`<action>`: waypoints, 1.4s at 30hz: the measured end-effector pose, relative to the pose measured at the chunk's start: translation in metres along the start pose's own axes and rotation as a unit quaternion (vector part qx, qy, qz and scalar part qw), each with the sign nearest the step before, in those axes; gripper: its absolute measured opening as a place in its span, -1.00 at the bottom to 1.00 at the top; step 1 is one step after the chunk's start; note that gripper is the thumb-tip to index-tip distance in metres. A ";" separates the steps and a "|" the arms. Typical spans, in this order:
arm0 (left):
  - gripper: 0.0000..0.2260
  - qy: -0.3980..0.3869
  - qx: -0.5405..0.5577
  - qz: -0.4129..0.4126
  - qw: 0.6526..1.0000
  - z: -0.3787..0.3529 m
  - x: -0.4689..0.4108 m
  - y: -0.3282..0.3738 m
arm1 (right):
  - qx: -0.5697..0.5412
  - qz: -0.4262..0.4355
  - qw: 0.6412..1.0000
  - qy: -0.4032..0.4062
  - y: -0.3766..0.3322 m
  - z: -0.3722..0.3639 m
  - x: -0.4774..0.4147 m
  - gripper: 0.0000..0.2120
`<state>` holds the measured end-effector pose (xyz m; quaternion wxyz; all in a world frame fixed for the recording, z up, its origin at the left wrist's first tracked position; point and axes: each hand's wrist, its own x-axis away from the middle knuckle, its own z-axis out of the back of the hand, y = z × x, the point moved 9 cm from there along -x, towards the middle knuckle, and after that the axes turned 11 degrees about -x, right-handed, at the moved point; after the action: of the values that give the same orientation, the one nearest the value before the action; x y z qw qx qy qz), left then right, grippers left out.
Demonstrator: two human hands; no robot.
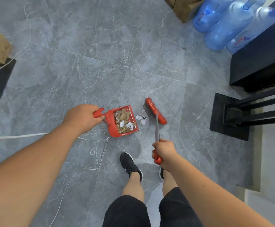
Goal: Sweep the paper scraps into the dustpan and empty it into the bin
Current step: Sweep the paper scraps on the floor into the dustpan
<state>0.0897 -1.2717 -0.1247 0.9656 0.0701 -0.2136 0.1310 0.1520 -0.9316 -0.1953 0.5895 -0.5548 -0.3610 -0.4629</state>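
Grey marbled floor tiles (100, 71) — black furniture (261, 66) right.

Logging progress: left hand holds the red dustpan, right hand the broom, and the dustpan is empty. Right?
No: the head view shows the dustpan holding many paper scraps. The left hand, right hand and broom are as stated.

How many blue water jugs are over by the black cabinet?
3, side by side at top right: left jug, middle jug, right jug against the black cabinet. Others may be cut off above.
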 end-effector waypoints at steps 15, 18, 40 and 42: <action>-0.83 -0.004 -0.014 0.004 1.000 0.002 -0.029 0.003 | -0.069 -0.053 0.993 -0.076 0.034 -0.043 0.046 -0.82; -0.82 -0.009 -0.017 0.008 1.000 0.002 -0.028 0.004 | -0.061 -0.036 0.995 -0.070 0.032 -0.042 0.053 -0.88; -0.65 -0.023 -0.068 0.020 0.997 0.000 -0.017 0.004 | -0.081 -0.065 0.991 -0.086 0.049 -0.042 0.059 -0.82; -0.70 -0.028 -0.063 0.026 0.997 0.000 -0.016 0.006 | -0.083 -0.062 0.993 -0.064 0.051 -0.041 0.057 -0.62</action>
<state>0.0745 -1.2698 -0.1309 0.9580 0.0070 -0.2502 0.1398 0.2140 -0.9827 -0.1633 0.4874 -0.6072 -0.3920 -0.4900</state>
